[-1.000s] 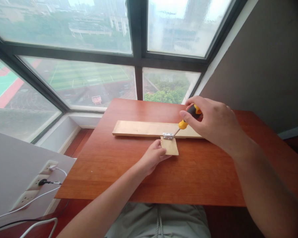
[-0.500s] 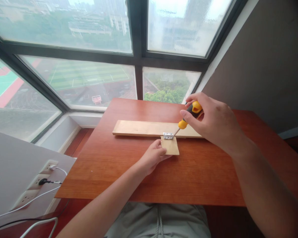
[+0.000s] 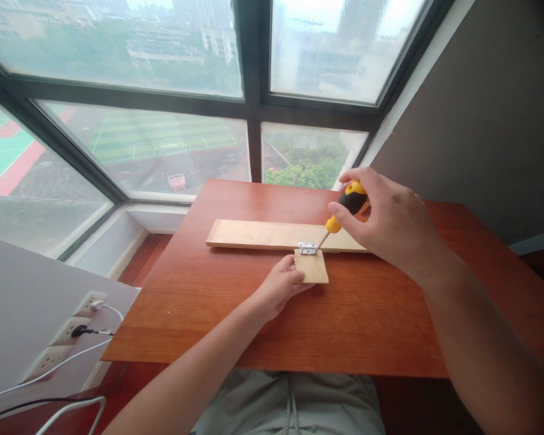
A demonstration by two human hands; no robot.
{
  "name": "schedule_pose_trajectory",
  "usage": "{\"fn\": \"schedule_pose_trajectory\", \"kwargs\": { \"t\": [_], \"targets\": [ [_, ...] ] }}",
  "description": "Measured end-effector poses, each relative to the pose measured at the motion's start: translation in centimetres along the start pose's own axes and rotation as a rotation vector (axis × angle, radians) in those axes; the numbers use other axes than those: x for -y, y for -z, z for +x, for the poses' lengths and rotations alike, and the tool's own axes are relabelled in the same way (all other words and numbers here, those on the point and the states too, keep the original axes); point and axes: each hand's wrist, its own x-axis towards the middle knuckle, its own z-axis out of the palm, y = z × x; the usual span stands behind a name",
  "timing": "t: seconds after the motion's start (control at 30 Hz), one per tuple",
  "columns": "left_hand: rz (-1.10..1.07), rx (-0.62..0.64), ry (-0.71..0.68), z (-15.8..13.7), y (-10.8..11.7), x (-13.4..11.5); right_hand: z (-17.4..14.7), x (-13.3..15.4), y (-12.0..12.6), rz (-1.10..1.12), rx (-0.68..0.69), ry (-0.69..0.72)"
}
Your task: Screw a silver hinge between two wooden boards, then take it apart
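My left hand (image 3: pixel 281 284) grips a small square wooden board (image 3: pixel 312 267) by its left edge, thumb on top and fingers beneath. At the board's far edge lies a silver metal hinge (image 3: pixel 307 248). My right hand (image 3: pixel 387 220) is closed around the yellow and black handle of a screwdriver (image 3: pixel 352 198). The shaft slants down to the left, and its tip meets the right end of the hinge; any screw there is too small to make out. Just behind lies a long pale wooden plank (image 3: pixel 254 234), partly hidden by the screwdriver and my right hand.
The reddish-brown wooden table (image 3: pixel 176 314) spans the area before me, its near edge close to my lap. Large windows (image 3: pixel 163 139) stand behind it. Wall sockets (image 3: pixel 68 332) with plugged-in cables are at the lower left.
The screwdriver's handle has turned in my right hand, showing a different side of its yellow and black pattern. My left hand and the small board hold almost still.
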Motion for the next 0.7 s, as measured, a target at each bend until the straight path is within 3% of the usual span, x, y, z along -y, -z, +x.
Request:
{"fn": "schedule_pose_trajectory", "kwargs": {
  "t": [0.7],
  "targets": [
    [0.008,0.005,0.001,0.01,0.08,-0.01,0.28,0.25,0.37,-0.015,0.010,0.013]
  ]
}}
